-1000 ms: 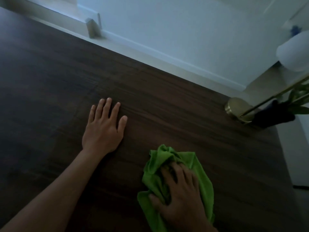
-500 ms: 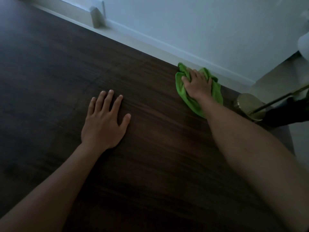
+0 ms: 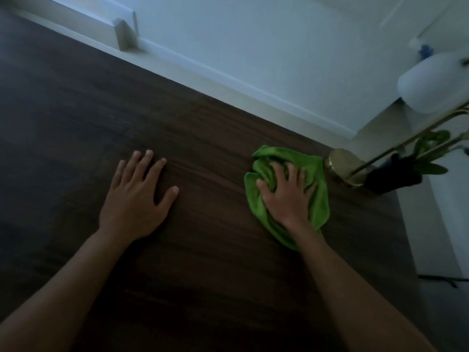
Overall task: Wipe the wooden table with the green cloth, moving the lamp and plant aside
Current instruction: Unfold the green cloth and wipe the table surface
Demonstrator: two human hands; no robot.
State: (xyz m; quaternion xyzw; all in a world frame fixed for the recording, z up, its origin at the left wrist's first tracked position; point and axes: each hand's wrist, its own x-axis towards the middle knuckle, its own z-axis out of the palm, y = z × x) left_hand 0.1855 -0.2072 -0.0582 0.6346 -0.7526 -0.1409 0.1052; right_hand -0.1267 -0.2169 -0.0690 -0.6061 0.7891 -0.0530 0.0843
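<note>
A dark wooden table (image 3: 203, 275) fills most of the view. My right hand (image 3: 284, 194) presses down on a bunched green cloth (image 3: 317, 199) at the table's right part, fingers spread and curled into the fabric. My left hand (image 3: 137, 196) lies flat and open on the wood to the left, holding nothing. At the table's far right corner stands the lamp with a round brass base (image 3: 342, 163), a slanting brass stem and a white shade (image 3: 431, 85). Right beside it sits the plant in a dark pot (image 3: 393, 179) with green leaves (image 3: 431, 146).
A white wall with a baseboard (image 3: 253, 87) runs along the table's far edge. A pale ledge with a small block (image 3: 124, 34) sits at the upper left. The table's right edge drops to a light floor (image 3: 436, 224).
My right hand has pulled the cloth back from the far edge toward me, after first pushing it there from the near side. My left hand has stayed flat in place.
</note>
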